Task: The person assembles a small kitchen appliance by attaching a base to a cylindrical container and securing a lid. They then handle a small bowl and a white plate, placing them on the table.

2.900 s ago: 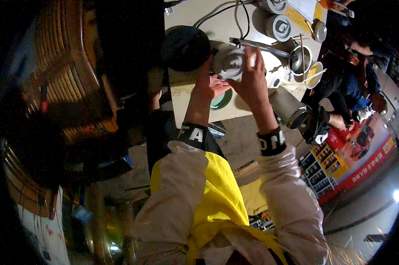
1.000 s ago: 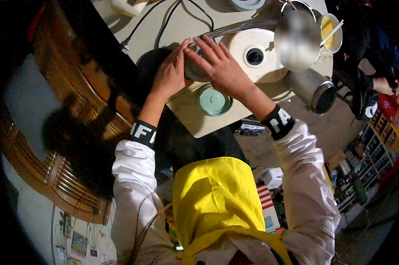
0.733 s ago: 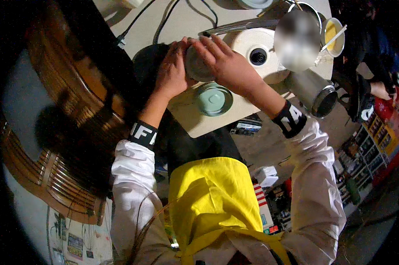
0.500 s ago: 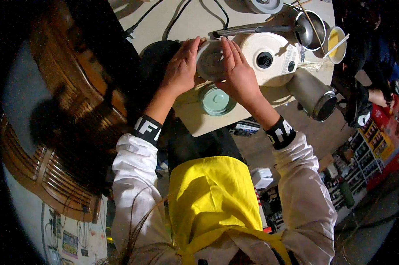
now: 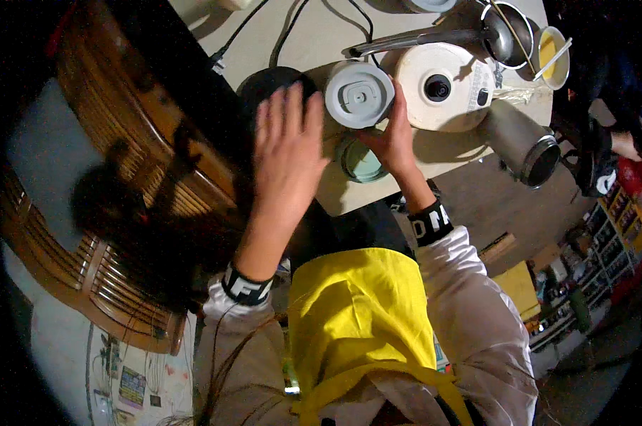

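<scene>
A round grey lid [image 5: 360, 96] with a raised ring and a small centre knob lies face up above the near part of the table. My right hand [image 5: 396, 136] curls round its right side, thumb below and fingers along the rim. Whether a container is under the lid I cannot tell. My left hand [image 5: 289, 153] is apart from it to the left, open and palm down, with its fingers spread over a black round thing [image 5: 253, 91]. Just below the grey lid sits a pale green round lidded container [image 5: 363, 165], partly covered by my right hand.
Right of the lid is a white round appliance [image 5: 413, 82] with a black knob. A long metal utensil [image 5: 420, 41] lies behind it, beside a metal pot [image 5: 527, 53] and a cup [image 5: 558, 64]. A metal canister [image 5: 516, 138] lies tipped at the table's edge [image 5: 342, 206].
My left hand has let go of the grey round thing and moved left, fingers spreading. The thing has turned so its lid faces up, with my right hand still at its side.
</scene>
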### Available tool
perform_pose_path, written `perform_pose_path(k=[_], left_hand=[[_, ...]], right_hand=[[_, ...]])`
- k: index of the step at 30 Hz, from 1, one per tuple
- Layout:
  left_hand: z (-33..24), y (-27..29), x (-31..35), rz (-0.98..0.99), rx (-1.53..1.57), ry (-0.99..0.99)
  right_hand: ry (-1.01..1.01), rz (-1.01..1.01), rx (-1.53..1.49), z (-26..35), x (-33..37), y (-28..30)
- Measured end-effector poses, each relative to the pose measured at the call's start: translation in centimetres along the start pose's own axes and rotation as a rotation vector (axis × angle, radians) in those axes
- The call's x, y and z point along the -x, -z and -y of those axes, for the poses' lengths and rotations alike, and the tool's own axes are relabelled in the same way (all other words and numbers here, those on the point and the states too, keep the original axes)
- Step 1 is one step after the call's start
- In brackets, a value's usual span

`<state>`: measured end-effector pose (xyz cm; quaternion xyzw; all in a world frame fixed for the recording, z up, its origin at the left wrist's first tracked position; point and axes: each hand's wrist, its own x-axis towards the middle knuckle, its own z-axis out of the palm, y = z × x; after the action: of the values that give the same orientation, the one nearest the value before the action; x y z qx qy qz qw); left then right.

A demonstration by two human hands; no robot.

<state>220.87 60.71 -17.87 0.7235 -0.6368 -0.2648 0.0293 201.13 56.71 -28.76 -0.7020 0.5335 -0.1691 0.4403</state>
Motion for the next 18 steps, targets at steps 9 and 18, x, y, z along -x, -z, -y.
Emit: perform_pose_path(k=[9, 18], left_hand=[[-0.7, -4.5, -7.2, 0.007, -0.194, -0.239], [0.9, -2.1, -8.9, -0.001, 0.128, -0.09]], right_hand=[[0.101, -0.101, 0.032, 0.5, -2.0, -1.7], [-0.043, -0.27, -0.642, 0.5, -1.6, -3.1]])
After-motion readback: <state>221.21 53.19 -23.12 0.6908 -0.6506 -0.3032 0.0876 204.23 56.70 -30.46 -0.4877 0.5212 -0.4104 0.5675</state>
